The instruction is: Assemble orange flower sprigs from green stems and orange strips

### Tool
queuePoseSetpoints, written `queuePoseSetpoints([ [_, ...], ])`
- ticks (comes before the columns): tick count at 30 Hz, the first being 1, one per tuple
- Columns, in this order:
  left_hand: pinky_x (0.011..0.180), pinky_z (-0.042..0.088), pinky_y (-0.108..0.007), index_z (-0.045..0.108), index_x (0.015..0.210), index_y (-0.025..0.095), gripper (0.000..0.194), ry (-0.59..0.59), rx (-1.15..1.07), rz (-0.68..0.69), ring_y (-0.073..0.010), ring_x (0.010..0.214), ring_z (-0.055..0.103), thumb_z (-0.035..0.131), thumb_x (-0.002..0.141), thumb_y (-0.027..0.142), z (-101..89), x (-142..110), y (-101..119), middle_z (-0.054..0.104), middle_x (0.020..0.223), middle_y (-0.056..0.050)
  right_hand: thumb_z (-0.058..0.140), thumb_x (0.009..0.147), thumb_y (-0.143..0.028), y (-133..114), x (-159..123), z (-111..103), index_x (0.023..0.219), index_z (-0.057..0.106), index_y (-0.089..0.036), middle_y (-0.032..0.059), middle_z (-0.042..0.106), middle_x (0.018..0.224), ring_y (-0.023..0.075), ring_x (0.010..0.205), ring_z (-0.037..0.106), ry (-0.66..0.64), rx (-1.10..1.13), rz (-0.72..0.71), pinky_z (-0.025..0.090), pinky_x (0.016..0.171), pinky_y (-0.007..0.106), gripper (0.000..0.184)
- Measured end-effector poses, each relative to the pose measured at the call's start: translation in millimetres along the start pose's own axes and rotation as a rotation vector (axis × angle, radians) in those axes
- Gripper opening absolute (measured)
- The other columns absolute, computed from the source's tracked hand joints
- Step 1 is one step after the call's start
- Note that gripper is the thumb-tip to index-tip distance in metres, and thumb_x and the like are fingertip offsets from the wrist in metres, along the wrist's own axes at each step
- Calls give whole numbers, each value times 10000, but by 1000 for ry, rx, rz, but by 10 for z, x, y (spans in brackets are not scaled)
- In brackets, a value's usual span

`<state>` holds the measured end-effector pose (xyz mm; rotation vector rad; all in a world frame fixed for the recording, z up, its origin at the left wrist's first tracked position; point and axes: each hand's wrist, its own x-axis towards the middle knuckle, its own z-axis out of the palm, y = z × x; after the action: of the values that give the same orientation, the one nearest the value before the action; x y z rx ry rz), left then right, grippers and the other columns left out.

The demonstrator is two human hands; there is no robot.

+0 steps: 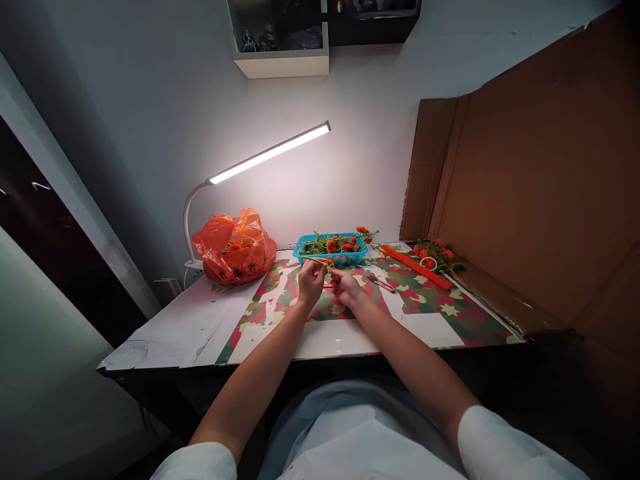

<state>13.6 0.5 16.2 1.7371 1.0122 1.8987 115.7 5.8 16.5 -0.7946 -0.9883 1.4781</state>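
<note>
Above the table, my left hand (311,283) is closed around the green stem of an orange flower (329,262), whose head points right. The fingers of my right hand (347,287) are pinched together at green parts just under the flower head; exactly what lies between these fingertips is too small to see. Right behind my hands stands a blue plastic basket (302,256) with orange flowers and green stems heaped in it. A pair of small scissors (382,284) with pinkish handles lies on the table to the right of my right hand.
An orange plastic bag (235,257) holding flowers stands at the left, beside a lit lamp (270,153). On the right lie a long orange strip (416,267), a pale ring (428,263) and more orange flowers (434,252). Tall cardboard (530,173) borders the table's right side.
</note>
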Motion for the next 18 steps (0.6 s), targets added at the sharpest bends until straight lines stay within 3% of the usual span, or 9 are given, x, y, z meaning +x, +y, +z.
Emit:
queuePoseSetpoints([
  [3,719,484,-308,650,728,186,259,-41,-97,-117,-198,834,595,674,722,444,-15,12,34,648,899,-75,677,662,-477,8,16,-24,610,572,-195,-48,468,500,96,473,398,62,-67,-65,345,481,248,306],
  [7,729,504,-328,657,805,157,349,-68,-312,-386,-226,881,629,635,692,487,-99,104,13,675,905,-90,624,708,-396,-22,3,-97,671,603,-192,0,588,653,145,630,503,187,-369,-333,389,601,275,208],
  [10,684,505,-315,628,809,179,350,118,-320,-454,-216,871,638,577,699,507,-196,192,-32,673,939,-75,569,760,-298,-90,-41,-172,656,595,-195,34,602,733,175,721,505,245,-804,-597,375,671,301,149],
  [12,649,488,-293,614,770,184,337,156,-204,-410,-199,803,630,596,686,510,-234,216,-51,665,848,-57,548,791,-240,-127,-77,-207,684,606,-193,49,619,800,195,802,514,248,-1051,-693,356,722,318,130],
  [14,609,449,-264,609,693,185,321,18,4,-297,-173,705,596,641,670,504,-237,199,-51,637,721,-32,540,818,-210,-144,-107,-223,731,619,-191,56,629,848,208,863,513,226,-1241,-729,332,746,329,119],
  [16,557,385,-245,581,593,188,334,-209,220,-184,-143,596,530,659,679,501,-220,154,-36,588,604,-5,534,839,-196,-143,-122,-228,766,626,-189,61,631,880,214,895,503,188,-1386,-752,312,751,334,117],
  [18,514,315,-244,538,544,193,375,-353,363,-114,-123,519,454,602,744,503,-206,109,-19,534,531,16,529,853,-192,-136,-123,-233,782,627,-188,65,628,902,217,904,491,149,-1490,-777,295,748,339,121],
])
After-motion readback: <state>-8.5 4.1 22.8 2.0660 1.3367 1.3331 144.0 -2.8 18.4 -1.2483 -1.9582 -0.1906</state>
